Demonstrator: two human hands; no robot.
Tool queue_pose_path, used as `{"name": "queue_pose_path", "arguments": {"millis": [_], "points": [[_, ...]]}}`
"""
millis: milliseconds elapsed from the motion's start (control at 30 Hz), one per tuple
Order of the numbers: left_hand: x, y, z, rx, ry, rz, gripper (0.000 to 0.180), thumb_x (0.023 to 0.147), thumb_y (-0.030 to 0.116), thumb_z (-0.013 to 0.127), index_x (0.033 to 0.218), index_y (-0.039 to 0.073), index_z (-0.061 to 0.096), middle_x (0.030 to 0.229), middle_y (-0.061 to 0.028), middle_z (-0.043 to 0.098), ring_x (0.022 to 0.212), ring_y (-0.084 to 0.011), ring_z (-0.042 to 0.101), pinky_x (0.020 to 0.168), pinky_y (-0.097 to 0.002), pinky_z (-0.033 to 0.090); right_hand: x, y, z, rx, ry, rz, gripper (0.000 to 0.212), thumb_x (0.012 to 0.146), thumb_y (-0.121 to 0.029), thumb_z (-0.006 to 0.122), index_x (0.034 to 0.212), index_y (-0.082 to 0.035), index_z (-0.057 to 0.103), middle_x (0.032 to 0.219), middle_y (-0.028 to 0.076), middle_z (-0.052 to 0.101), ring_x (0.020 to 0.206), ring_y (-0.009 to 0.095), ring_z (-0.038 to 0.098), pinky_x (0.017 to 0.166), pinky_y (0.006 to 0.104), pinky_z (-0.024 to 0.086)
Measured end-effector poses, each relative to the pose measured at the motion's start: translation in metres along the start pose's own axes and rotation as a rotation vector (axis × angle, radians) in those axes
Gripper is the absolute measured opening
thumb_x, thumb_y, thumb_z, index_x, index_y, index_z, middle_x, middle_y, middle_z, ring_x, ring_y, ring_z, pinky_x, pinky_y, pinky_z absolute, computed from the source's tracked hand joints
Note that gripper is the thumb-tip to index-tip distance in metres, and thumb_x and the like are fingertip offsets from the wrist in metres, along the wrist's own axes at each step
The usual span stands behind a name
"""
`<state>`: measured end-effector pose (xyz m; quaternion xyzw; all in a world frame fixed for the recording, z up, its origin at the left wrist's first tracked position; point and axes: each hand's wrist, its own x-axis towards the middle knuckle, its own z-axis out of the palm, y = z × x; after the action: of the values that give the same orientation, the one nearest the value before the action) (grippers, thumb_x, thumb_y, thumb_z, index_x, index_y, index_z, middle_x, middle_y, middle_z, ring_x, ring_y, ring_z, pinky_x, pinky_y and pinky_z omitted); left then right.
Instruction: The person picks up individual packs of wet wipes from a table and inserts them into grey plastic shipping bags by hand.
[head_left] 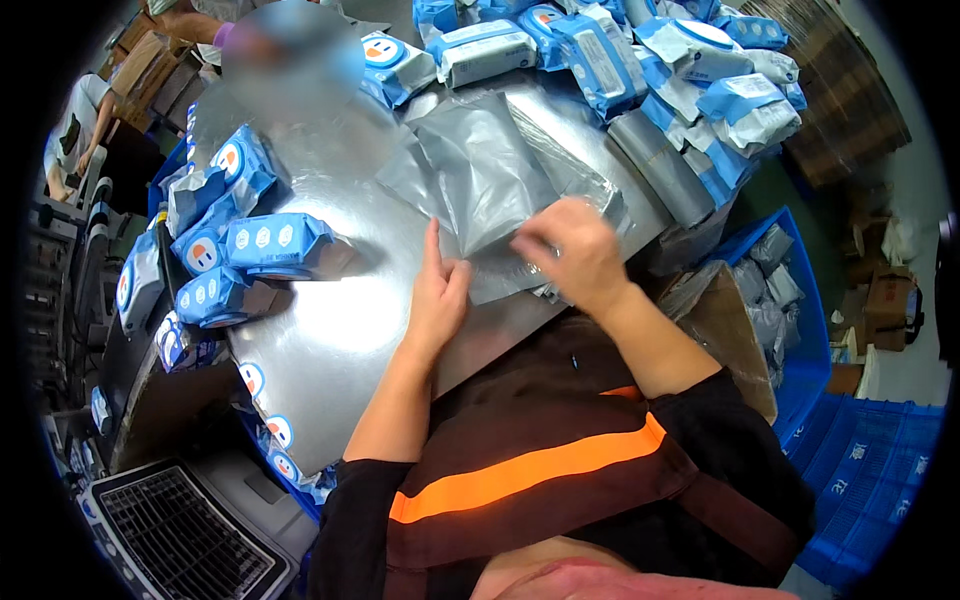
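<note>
I find left hand (440, 295), forefinger extended, and right hand (575, 250), curled, pinch indeterminable, nearside of the grey bag (480, 165); clinging plastic could drag the stack (572, 170) beneath askew.

A metal worktop (310, 400) stood in a crowded workroom, bright glare (345, 315) lying across its left part.
Beyond the worktop's far right side stood a stack of brown sheets (845, 90), with a strip of green floor (822, 222) beside it. Off the right corner was a blue bin (817, 340), and nearer were blue crates (875, 500). Dark machinery (60, 260) stood past the left edge, cardboard boxes (140, 75) off the far left corner, and a grey unit with a black grille (185, 540) near the near left corner.
</note>
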<state>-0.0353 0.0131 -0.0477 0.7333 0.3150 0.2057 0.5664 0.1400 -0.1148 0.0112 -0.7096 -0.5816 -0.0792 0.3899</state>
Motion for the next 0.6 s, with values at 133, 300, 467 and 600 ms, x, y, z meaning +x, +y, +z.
{"name": "queue_pose_path", "arguments": {"millis": [133,300,467,600], "points": [[0.002,0.003,0.007,-0.142,0.038,0.054,0.068,0.094,0.009,0.048,0.156,-0.001,0.02,0.071,-0.0037,0.054,0.067,-0.0122,0.052,0.066,-0.0259,0.045,0.0,-0.018,0.036,0.111,-0.116,-0.117,0.015,0.072,-0.015,0.081,0.081,-0.01,0.07,0.083,0.003,0.064,0.081,0.027,0.059,0.072,0.0369,0.05],[0.0,0.0,0.001,-0.253,0.062,0.016,0.065,0.094,0.003,0.047,0.156,0.001,0.026,0.071,0.0026,0.048,0.065,-0.0057,0.044,0.061,-0.0209,0.039,-0.026,-0.011,0.025,0.26,-0.135,-0.141,0.011,0.075,-0.015,0.081,0.08,-0.01,0.072,0.083,0.004,0.066,0.08,0.025,0.06,0.072,0.0348,0.05],[-0.004,-0.012,-0.004,-0.284,0.026,0.023,0.063,0.095,0.001,0.047,0.156,0.003,0.028,0.069,0.0061,0.044,0.063,-0.0033,0.039,0.058,-0.0189,0.034,-0.139,0.068,-0.098,0.811,-0.289,0.889,0.014,0.087,-0.013,0.072,0.089,0.001,0.072,0.083,0.003,0.067,0.073,0.011,0.06,0.066,0.0266,0.048],[-0.013,0.004,-0.016,-0.219,-0.035,-0.013,0.06,0.097,0.003,0.047,0.155,0.003,0.031,0.068,0.0052,0.044,0.062,-0.0038,0.04,0.059,-0.0194,0.035,-0.38,0.154,-0.208,0.055,-0.46,1.528,0.014,0.086,-0.018,0.072,0.088,-0.005,0.07,0.08,0.005,0.068,0.073,0.012,0.063,0.063,0.0279,0.049]]}}
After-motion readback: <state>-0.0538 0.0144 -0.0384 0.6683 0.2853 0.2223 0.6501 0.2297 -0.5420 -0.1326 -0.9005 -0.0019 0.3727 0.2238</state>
